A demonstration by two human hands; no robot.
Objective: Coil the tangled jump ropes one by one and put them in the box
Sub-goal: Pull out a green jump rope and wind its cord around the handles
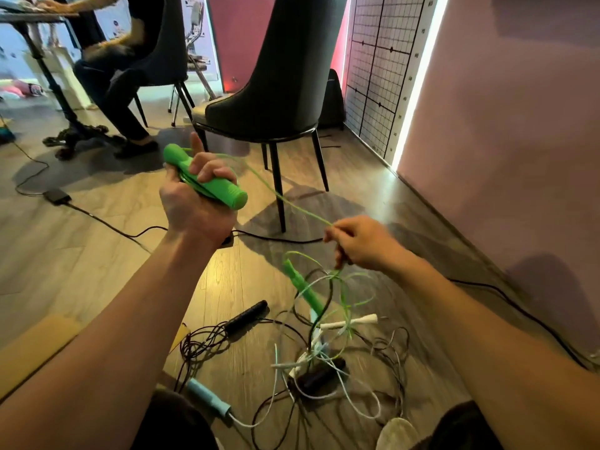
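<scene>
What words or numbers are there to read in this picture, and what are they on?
Nothing reads clearly.
Grid board on the wall: small numbers down its right edge, too blurred to read.
Poster at the back: print too small and blurred to read.
Green handle gripped by the left hand: no writing seen.
Green cord pinched by the right hand: none.
Black handle on the floor: none seen.

One wide-angle camera on the person's head looks forward and down, close above the left hand (198,203) and right hand (360,241) at mid-frame; the floor (97,254) fills the lower frame.
</scene>
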